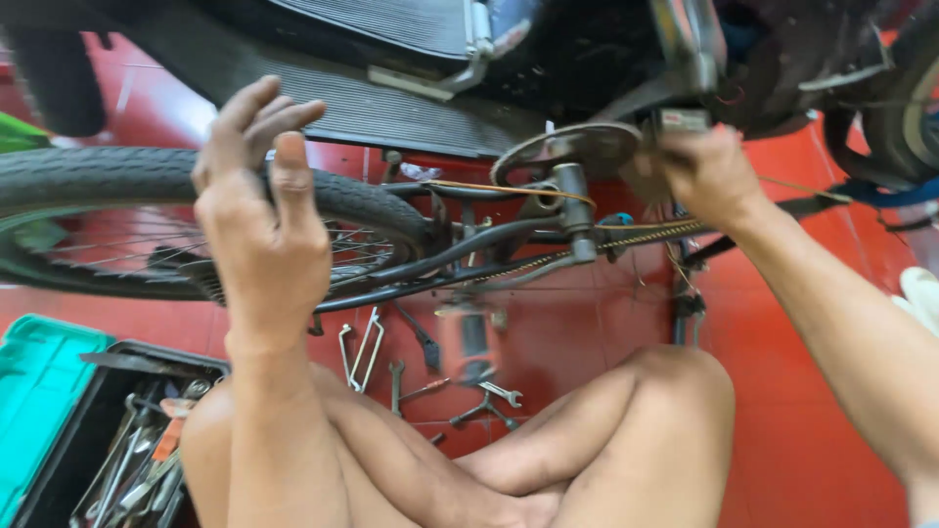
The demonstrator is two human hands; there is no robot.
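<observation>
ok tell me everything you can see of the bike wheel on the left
The black rubber-tyred bicycle wheel lies tilted across the left of the view, above the red tiled floor. Its tyre has fine ribbed tread; thin metal spokes run inward, and a green strip shows along the rim. The dark bicycle frame tubes meet it at the right. The left hand is raised in front of the tyre, fingers loosely open; whether it touches is unclear. The wheel's left part is cut off by the picture's edge.

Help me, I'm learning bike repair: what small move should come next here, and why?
Probably close the left hand on the tyre to steady the wheel. That hand is open against the tyre, while the right hand already works at the chainring, where the chain runs.
</observation>
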